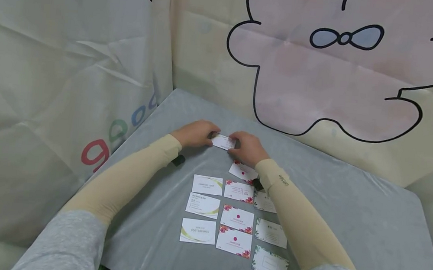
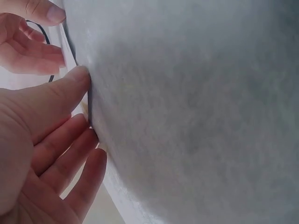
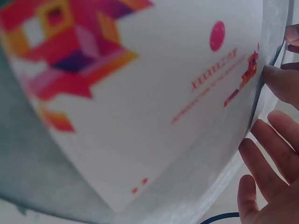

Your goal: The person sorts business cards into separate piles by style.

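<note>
At the far part of the table, a white business card [image 1: 223,141] lies between my two hands. My left hand [image 1: 197,133] pinches its left end, thumb on the near side. The right end is pinched by my right hand [image 1: 249,149]. In the left wrist view the card [image 2: 68,49] shows almost edge-on, near the cloth. Just below my right wrist is a white card with red patterned corners [image 1: 242,172]; it fills much of the right wrist view. Whether the held card is one or a small stack, I cannot tell.
Nearer me, cards lie in columns on the grey cloth [image 1: 144,236]: yellow-curved cards [image 1: 198,231], red-cornered cards [image 1: 234,241] and green-leaf cards [image 1: 270,265]. My right forearm partly covers a leaf card [image 1: 265,202]. Printed fabric walls [image 1: 207,64] border the table's back and left.
</note>
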Tool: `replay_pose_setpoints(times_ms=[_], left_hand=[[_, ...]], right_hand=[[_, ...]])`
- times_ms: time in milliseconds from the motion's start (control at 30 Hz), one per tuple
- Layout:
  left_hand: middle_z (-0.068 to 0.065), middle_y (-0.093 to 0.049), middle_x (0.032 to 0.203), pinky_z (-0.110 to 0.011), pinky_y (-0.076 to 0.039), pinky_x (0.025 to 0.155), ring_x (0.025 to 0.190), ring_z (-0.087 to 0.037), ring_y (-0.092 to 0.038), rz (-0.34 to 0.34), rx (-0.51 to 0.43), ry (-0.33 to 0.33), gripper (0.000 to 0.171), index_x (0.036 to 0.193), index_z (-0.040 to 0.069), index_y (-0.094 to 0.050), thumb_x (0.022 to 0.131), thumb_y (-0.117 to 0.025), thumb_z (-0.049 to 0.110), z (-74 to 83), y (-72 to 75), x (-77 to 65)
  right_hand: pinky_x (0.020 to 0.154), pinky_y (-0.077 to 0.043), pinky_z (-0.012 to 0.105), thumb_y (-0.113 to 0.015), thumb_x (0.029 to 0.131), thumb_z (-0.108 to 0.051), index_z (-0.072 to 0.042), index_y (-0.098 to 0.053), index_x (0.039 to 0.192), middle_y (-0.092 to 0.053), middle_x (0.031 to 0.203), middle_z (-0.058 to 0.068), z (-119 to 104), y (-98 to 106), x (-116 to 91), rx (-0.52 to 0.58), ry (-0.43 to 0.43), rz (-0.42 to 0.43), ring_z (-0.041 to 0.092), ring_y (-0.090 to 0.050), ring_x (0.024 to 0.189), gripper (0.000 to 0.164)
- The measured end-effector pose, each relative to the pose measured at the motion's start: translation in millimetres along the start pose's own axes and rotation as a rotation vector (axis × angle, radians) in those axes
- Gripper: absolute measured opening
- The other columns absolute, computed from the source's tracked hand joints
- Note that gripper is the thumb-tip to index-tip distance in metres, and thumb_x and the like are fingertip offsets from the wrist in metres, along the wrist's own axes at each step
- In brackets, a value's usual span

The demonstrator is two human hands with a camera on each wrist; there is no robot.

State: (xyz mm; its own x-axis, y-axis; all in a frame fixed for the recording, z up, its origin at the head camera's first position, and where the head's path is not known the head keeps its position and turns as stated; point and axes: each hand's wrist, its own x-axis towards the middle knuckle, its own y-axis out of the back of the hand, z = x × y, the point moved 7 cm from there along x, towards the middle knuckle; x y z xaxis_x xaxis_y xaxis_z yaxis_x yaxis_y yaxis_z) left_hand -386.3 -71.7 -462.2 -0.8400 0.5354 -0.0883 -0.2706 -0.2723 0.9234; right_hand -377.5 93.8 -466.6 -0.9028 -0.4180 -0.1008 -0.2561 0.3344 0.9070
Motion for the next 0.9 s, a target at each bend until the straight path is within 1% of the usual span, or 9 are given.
replay_pose_setpoints(times_ms=[233,300,367,433,533,633,700,800,900], left_hand=[[-0.008,-0.059,0.144,-0.039,-0.039,0.115,0.136,-0.024,-0.053,-0.006,0.005,0.015,0.057,0.144,0.008,-0.055,0.092,-0.074,0.020,1.8,-3.3,-4.4],[-0.009,-0.059,0.144,-0.039,-0.040,0.115,0.136,-0.025,-0.053,-0.003,-0.003,0.016,0.059,0.144,0.007,-0.054,0.091,-0.075,0.021,2.8,-5.6,-8.6],[-0.011,-0.059,0.144,-0.040,-0.039,0.116,0.136,-0.027,-0.052,0.009,0.005,0.008,0.061,0.145,0.005,-0.053,0.091,-0.075,0.022,7.1,-7.0,-17.2],[-0.011,-0.059,0.142,-0.040,-0.040,0.115,0.135,-0.027,-0.053,0.037,0.013,-0.007,0.061,0.144,0.005,-0.053,0.091,-0.075,0.023,16.3,-7.1,-32.6],[-0.009,-0.063,0.137,-0.039,-0.043,0.111,0.129,-0.024,-0.057,0.064,0.007,-0.050,0.056,0.141,0.007,-0.058,0.090,-0.076,0.023,37.5,-8.6,-67.5],[-0.005,-0.069,0.129,-0.038,-0.048,0.105,0.119,-0.020,-0.063,0.044,-0.015,-0.105,0.051,0.135,0.010,-0.064,0.088,-0.078,0.025,59.6,-15.9,-103.7],[-0.004,-0.071,0.125,-0.037,-0.050,0.101,0.113,-0.018,-0.065,0.014,-0.025,-0.124,0.051,0.132,0.010,-0.066,0.085,-0.081,0.027,70.4,-22.4,-122.4],[-0.005,-0.070,0.123,-0.037,-0.051,0.098,0.108,-0.018,-0.064,-0.011,-0.028,-0.120,0.054,0.131,0.008,-0.066,0.083,-0.083,0.027,79.7,-29.8,-139.2],[-0.006,-0.069,0.123,-0.038,-0.051,0.100,0.110,-0.019,-0.063,0.011,-0.027,-0.089,0.054,0.131,0.006,-0.065,0.084,-0.082,0.025,82.6,-30.6,-146.8]], right_hand=[[0.112,-0.042,0.047,-0.073,0.092,-0.032,-0.016,-0.062,0.135,-0.060,0.140,0.004,0,-7,-3,-0.004,0.010,-0.008,0.026,-0.053,0.133,0.047],[0.113,-0.041,0.048,-0.074,0.092,-0.032,-0.016,-0.061,0.136,-0.059,0.141,0.005,1,-10,-6,-0.002,0.006,-0.014,0.026,-0.053,0.134,0.049],[0.116,-0.038,0.049,-0.074,0.091,-0.032,-0.016,-0.060,0.138,-0.058,0.143,0.005,0,-11,-14,-0.004,0.003,-0.014,0.026,-0.052,0.135,0.051],[0.116,-0.037,0.050,-0.075,0.090,-0.033,-0.016,-0.060,0.138,-0.059,0.143,0.005,-5,-9,-29,-0.016,0.035,-0.002,0.026,-0.053,0.135,0.053],[0.116,-0.034,0.052,-0.077,0.089,-0.036,-0.016,-0.061,0.136,-0.062,0.139,0.004,-19,-8,-63,-0.032,0.122,0.021,0.024,-0.055,0.132,0.054],[0.114,-0.033,0.052,-0.078,0.087,-0.040,-0.017,-0.062,0.136,-0.064,0.136,0.001,-35,-13,-98,-0.060,0.206,0.012,0.020,-0.057,0.130,0.057],[0.113,-0.029,0.053,-0.079,0.085,-0.043,-0.018,-0.062,0.136,-0.064,0.136,-0.002,-43,-19,-116,-0.082,0.232,-0.010,0.017,-0.056,0.132,0.059],[0.111,-0.031,0.052,-0.079,0.084,-0.044,-0.019,-0.062,0.134,-0.065,0.135,-0.003,-52,-27,-130,-0.125,0.273,-0.019,0.015,-0.056,0.130,0.059],[0.110,-0.033,0.052,-0.079,0.085,-0.041,-0.019,-0.064,0.131,-0.067,0.130,-0.004,-58,-31,-133,-0.155,0.297,-0.007,0.014,-0.058,0.127,0.054]])
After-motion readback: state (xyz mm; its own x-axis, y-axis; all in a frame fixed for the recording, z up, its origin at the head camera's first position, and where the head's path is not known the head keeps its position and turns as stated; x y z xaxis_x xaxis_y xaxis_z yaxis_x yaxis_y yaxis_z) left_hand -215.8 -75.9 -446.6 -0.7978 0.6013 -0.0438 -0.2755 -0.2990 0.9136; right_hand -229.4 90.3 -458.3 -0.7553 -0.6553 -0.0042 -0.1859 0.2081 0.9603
